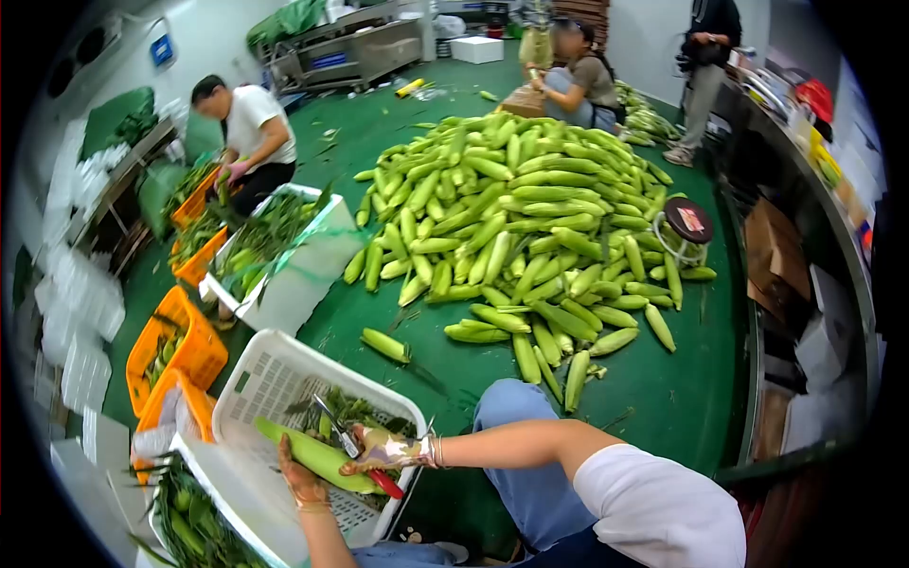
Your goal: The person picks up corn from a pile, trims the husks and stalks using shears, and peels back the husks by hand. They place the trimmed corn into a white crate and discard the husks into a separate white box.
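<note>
My left hand [301, 473] is wrapped around the lower side of an ear of corn [317, 459] in its green husk, held at a slant over a white plastic basket [248, 374]. In my right hand [388, 449], which wears a patterned glove, is a red-handled metal tool [386, 485]. Its silver part points up and left across the corn; its exact kind is hard to tell. The right fingers also lie against the corn. Leafy trimmings [352, 409] lie inside the basket.
A large heap of husked corn [530, 218] covers the green floor ahead, with a round stool [688, 221] at its right edge. Orange crates [194, 355] and a white foam box [308, 270] stand left. Co-workers are at left and back; another person stands back right.
</note>
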Tool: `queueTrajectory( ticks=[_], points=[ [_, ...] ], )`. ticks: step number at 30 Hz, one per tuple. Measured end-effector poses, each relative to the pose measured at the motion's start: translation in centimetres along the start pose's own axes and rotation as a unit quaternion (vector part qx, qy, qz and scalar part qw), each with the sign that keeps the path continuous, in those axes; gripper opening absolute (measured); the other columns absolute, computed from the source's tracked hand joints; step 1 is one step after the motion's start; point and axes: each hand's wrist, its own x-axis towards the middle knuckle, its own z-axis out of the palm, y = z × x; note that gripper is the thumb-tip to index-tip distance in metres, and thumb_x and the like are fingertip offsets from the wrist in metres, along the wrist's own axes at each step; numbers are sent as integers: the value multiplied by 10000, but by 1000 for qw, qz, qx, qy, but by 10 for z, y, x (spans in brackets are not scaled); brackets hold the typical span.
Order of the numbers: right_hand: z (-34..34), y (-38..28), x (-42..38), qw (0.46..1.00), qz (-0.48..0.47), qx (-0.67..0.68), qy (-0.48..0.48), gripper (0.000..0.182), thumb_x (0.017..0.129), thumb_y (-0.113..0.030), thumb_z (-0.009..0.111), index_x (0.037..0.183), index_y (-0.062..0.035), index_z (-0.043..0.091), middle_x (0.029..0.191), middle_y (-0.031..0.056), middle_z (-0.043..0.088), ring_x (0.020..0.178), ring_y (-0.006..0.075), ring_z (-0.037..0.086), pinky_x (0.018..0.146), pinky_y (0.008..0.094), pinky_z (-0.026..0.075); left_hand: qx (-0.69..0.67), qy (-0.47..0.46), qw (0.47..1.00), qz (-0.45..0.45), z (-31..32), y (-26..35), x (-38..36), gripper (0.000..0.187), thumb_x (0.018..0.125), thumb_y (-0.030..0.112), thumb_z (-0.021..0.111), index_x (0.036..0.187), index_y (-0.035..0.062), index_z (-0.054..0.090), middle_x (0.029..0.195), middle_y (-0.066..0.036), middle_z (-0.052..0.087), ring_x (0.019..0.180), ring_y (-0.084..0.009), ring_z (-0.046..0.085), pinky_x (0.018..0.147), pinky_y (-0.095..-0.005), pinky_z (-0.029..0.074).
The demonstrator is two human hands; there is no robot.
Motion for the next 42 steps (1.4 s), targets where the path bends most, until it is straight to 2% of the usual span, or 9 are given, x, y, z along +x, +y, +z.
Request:
queueTrajectory(
  ticks=[7,10,12,14,16,17,23,35,42],
  points=[
    [-73,-23,-62,889,180,418,-46,302,819,-288,624,950,-19,580,710,90,639,515,178,619,484,334,538,-13,-100,988,117,-95,14,67,279,913,263,482,1068,39,545,930,-66,587,855,-209,552,864,-370,461],
    [-151,-35,-103,808,215,545,59,251,833,-282,614,950,-63,577,743,76,653,567,188,636,481,335,539,6,111,982,154,-120,50,52,337,902,267,496,1134,23,516,999,-58,550,901,-209,522,904,-362,427],
    [-203,-11,-116,794,146,551,210,298,852,-306,586,1008,-55,552,764,98,650,610,219,644,517,373,553,16,166,973,160,-160,60,56,340,898,260,501,1137,18,514,1022,-62,540,918,-206,511,903,-352,422],
    [-264,53,-127,838,114,451,285,321,889,-343,520,1045,-66,562,736,89,641,616,227,634,561,408,543,12,-127,988,83,-180,72,39,396,882,253,524,1191,8,492,1036,-64,526,907,-200,507,882,-338,429],
    [-321,148,-137,824,106,375,411,370,888,-436,507,1027,-98,564,539,66,514,500,253,552,517,407,489,9,179,975,128,-151,62,6,286,873,214,533,1081,17,536,850,-47,535,763,-189,521,734,-329,475],
    [-356,203,-143,782,138,421,437,375,878,-443,506,1031,-108,574,664,71,571,629,272,573,623,444,485,-32,67,992,103,-150,70,-1,263,871,222,541,1041,22,545,830,-56,546,750,-198,529,711,-328,488],
    [-500,344,-181,756,251,163,582,412,871,-461,501,1067,-105,566,870,85,605,816,288,574,771,463,461,192,322,902,213,-101,118,-98,216,840,190,606,956,16,554,754,-117,591,648,-215,594,635,-346,525],
    [-429,240,-162,829,181,102,520,492,876,-486,492,1143,-74,524,1064,108,552,958,281,528,871,421,413,315,630,688,173,-227,170,-309,108,810,141,520,824,35,515,617,-98,561,477,-198,537,404,-308,446],
    [-321,116,-146,898,96,148,403,541,879,-500,487,1187,-56,500,1178,121,521,1040,278,502,929,397,385,461,453,731,220,-296,143,-323,117,776,113,562,868,50,594,696,-54,583,577,-137,523,523,-270,432]
  ],
)
